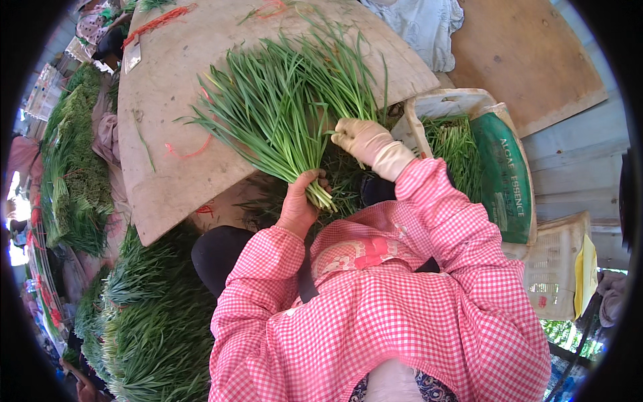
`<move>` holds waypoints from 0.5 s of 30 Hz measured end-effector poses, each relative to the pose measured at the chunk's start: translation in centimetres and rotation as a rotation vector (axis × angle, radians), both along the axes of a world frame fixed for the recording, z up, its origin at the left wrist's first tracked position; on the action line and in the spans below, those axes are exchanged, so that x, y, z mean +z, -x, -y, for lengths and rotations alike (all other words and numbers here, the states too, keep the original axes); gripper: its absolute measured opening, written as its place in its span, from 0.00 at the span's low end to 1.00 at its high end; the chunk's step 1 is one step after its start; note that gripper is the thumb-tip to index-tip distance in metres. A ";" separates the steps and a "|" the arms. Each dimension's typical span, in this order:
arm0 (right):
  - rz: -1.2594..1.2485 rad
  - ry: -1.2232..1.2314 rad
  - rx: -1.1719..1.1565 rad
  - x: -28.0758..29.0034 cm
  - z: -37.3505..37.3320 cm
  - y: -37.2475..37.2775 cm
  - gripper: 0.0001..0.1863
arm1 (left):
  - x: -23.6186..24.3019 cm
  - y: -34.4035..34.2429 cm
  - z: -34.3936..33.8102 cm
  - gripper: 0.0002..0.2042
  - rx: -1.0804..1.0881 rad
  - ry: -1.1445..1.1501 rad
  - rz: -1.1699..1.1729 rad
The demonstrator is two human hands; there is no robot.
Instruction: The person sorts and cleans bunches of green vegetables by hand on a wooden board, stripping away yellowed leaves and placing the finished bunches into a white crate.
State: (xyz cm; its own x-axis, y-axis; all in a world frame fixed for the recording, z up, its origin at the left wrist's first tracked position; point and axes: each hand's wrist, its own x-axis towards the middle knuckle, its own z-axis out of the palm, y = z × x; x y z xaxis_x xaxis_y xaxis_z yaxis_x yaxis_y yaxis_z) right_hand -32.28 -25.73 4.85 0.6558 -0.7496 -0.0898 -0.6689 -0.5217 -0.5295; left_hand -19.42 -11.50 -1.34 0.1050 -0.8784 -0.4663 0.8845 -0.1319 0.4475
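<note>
My bare left hand [301, 204] grips a bunch of long green leaves [268, 114] like chives by the pale stem ends, their tips fanned over the wooden board [161, 80]. My right hand [362, 139], in a pale glove, is beside the bunch with its fingers pinched on a small green leaf. A second spray of the greens [335, 70] lies behind it on the board. Dark loose trimmings [348, 181] show below both hands, partly hidden by them.
Piled greens lie at the left [74, 154] and lower left [154, 321]. At the right stand a white crate [442, 100] of greens with a green sack [499, 174], and a pale basket [549, 268]. A cloth [422, 27] and red strings [191, 147] lie above and left.
</note>
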 end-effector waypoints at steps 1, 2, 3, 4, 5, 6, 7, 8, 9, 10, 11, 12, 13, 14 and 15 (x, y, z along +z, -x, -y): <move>0.224 -0.209 -0.023 0.3 0.2 0.6 0.14 | 0.0 -0.1 0.0 0.09 -0.002 0.005 -0.006; 0.448 -0.417 -0.049 0.8 0.5 1.3 0.13 | -0.2 -0.2 -0.1 0.09 -0.004 0.011 -0.011; 0.562 -0.766 -0.054 1.8 1.0 2.6 0.13 | -0.4 -0.3 -0.1 0.09 -0.010 0.009 -0.031; 0.655 -0.832 -0.032 2.7 1.1 3.7 0.13 | -0.2 -0.3 -0.1 0.09 0.006 0.007 -0.032; 0.689 -0.779 -0.102 2.5 1.7 4.9 0.13 | 0.3 -0.3 -0.2 0.08 0.024 0.004 -0.032; 0.722 -0.718 -0.181 2.4 2.4 6.1 0.14 | 0.8 -0.2 -0.2 0.07 0.032 0.004 -0.036; 0.678 -0.568 -0.240 1.3 3.1 7.2 0.17 | 1.0 -0.1 -0.1 0.08 0.019 0.007 -0.055; 0.631 -0.418 -0.296 -0.3 4.0 8.1 0.20 | 1.0 0.0 0.0 0.08 0.007 0.017 -0.074; 0.586 -0.272 -0.344 -0.8 4.2 8.1 0.24 | 0.9 -0.1 0.0 0.08 0.002 0.025 -0.086; 0.485 -0.386 -0.387 -1.3 4.2 8.2 0.27 | 0.9 -0.1 0.0 0.08 -0.004 0.035 -0.099; 0.382 -0.498 -0.427 -1.7 4.1 8.4 0.31 | 0.9 -0.1 0.0 0.09 0.004 0.046 -0.100; 0.437 -0.665 -0.428 -3.2 4.6 8.4 0.34 | 0.8 0.0 0.0 0.09 -0.002 0.052 -0.105; 0.485 -0.835 -0.440 -4.6 5.1 8.4 0.36 | 0.7 0.0 0.1 0.09 -0.008 0.057 -0.108; 0.517 -0.994 -0.461 -5.9 5.7 8.3 0.39 | 0.6 0.1 0.1 0.09 -0.014 0.062 -0.110; 0.542 -1.147 -0.497 -5.4 4.6 6.2 0.39 | 0.3 -0.4 -0.3 0.09 -0.003 0.053 -0.098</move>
State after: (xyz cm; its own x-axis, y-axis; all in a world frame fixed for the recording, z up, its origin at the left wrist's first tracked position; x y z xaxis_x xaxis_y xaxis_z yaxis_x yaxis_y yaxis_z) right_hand -38.51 -30.32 -0.51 0.4927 -0.5937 -0.6362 -0.2267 0.6183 -0.7526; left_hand -18.99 -11.23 -1.01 0.0583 -0.9023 -0.4272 0.9241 -0.1131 0.3651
